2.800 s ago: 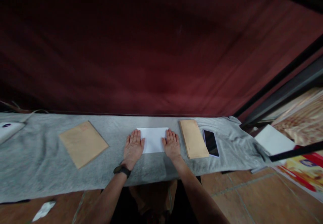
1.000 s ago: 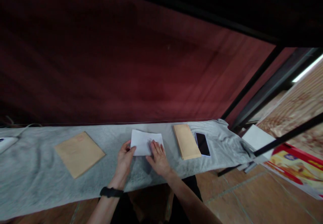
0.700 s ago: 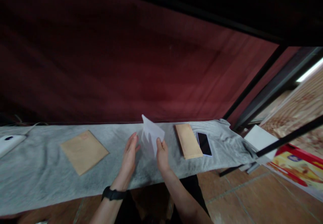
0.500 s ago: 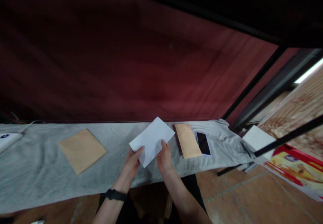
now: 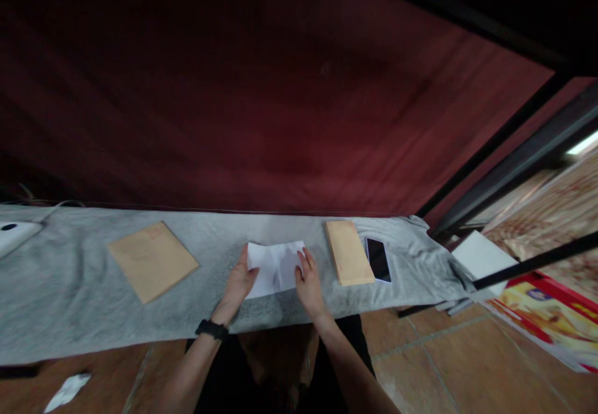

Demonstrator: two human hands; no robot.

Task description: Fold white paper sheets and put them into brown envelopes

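A white sheet of paper [image 5: 275, 268] is held level low over the cloth, its long side running left to right, with faint crease-like shading in its middle. My left hand [image 5: 240, 280], wearing a black wristband, grips the paper's left edge, thumb on top. At the right end, my right hand [image 5: 308, 282] holds the sheet, its fingers lying over the corner. To the right of that hand sits a stack of brown envelopes [image 5: 349, 253]. Another brown envelope pile [image 5: 153, 263] lies flat and turned at an angle, left of my left hand.
Grey cloth [image 5: 210, 236] covers the narrow table. A phone [image 5: 378, 259] lies beside the right-hand envelopes. A white device [image 5: 16, 236] with a cable is at the far left. A dark red curtain [image 5: 261, 121] hangs behind. A red-yellow box [image 5: 551, 314] stands on the right.
The paper has turned from a slanted position to lie nearly straight and come lower. Both hands have shifted to its left and right ends. The camera view has moved slightly.
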